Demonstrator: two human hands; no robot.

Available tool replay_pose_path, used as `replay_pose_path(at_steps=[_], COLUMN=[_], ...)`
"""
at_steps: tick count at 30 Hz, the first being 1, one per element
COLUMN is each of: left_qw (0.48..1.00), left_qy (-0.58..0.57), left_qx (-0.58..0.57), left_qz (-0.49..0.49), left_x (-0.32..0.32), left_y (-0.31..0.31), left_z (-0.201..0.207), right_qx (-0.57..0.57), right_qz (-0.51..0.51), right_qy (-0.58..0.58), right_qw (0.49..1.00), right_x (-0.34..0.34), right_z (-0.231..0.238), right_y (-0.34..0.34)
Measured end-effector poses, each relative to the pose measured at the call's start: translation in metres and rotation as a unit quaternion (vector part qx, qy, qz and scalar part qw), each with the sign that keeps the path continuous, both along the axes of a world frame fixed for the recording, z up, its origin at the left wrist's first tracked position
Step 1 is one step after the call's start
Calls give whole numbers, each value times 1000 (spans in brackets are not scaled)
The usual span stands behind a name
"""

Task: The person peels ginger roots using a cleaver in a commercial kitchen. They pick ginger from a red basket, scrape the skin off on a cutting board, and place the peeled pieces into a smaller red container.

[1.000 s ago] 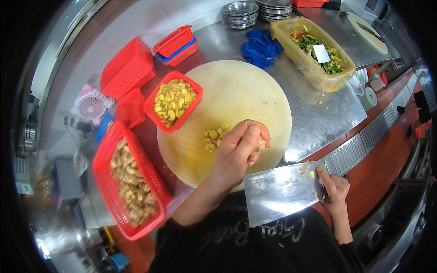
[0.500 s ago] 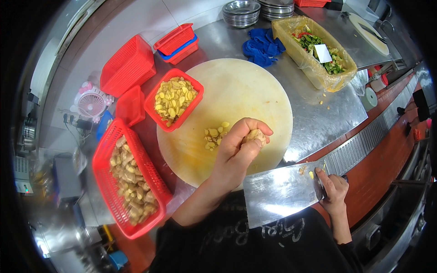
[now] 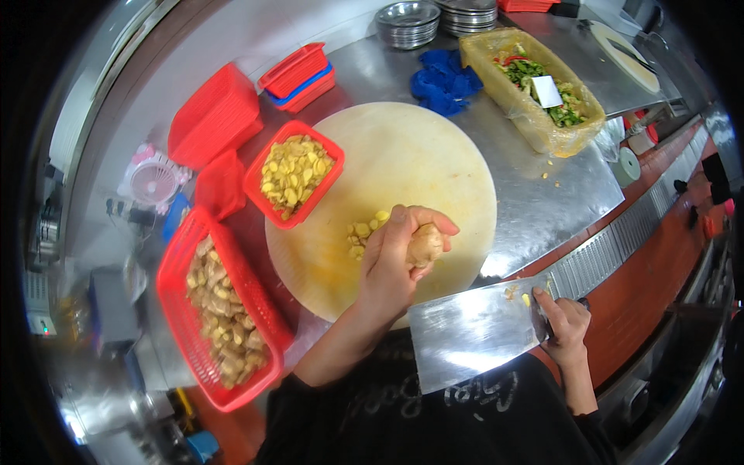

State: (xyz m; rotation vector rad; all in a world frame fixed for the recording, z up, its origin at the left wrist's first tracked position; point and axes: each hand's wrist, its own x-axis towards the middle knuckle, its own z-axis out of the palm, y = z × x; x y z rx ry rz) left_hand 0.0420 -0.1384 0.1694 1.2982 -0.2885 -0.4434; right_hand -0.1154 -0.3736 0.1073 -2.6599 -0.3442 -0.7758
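Observation:
Over the round cutting board (image 3: 457, 167), my left hand (image 3: 389, 256) is closed around a pale piece of ginger (image 3: 425, 246). A small heap of yellow ginger slices (image 3: 361, 231) lies on the board, partly hidden behind that hand. My right hand (image 3: 566, 322) grips a cleaver (image 3: 470, 335) by its handle, at the near right of the board. Its broad blade points left, off the board's near edge, with bits of ginger stuck to it. A red basket (image 3: 335, 172) of ginger slices (image 3: 294, 174) rests at the board's far left edge.
A larger red basket (image 3: 172, 310) of ginger pieces (image 3: 225, 318) stands at the left, near stacked red baskets (image 3: 217, 116) and a pink fan (image 3: 153, 182). Beyond the board are a blue cloth (image 3: 443, 81), a plastic-lined tub (image 3: 535, 128) of chopped vegetables and metal bowls (image 3: 407, 27).
My left hand has turned, with its thumb now upward and more of the ginger showing. The cleaver in my right hand has shifted only slightly.

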Motion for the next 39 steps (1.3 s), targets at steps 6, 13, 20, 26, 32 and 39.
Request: replay_pose_path(at_steps=[6,13,20,26,32,39], left_qw=[838,998,993,981,982,972], left_qy=[-443,23,86,173,116,173], left_qx=[311,58,-57,-57,-150,-157], left_qz=[62,27,-51,59,-14,7], left_x=[19,27,37,29,10,1], left_y=[35,3,21,0,23,13], left_z=[-56,-47,-67,-58,-44,-39], right_qx=[52,51,46,72,-2,-43], right_qz=[49,34,15,18,1,20], right_qy=[58,47,58,5,29,17], right_qw=[996,997,997,997,1000,999], right_x=[7,7,3,8,-3,13], right_z=[-15,-3,-12,-3,-6,12], right_y=[-4,-23,-10,-7,10,-5])
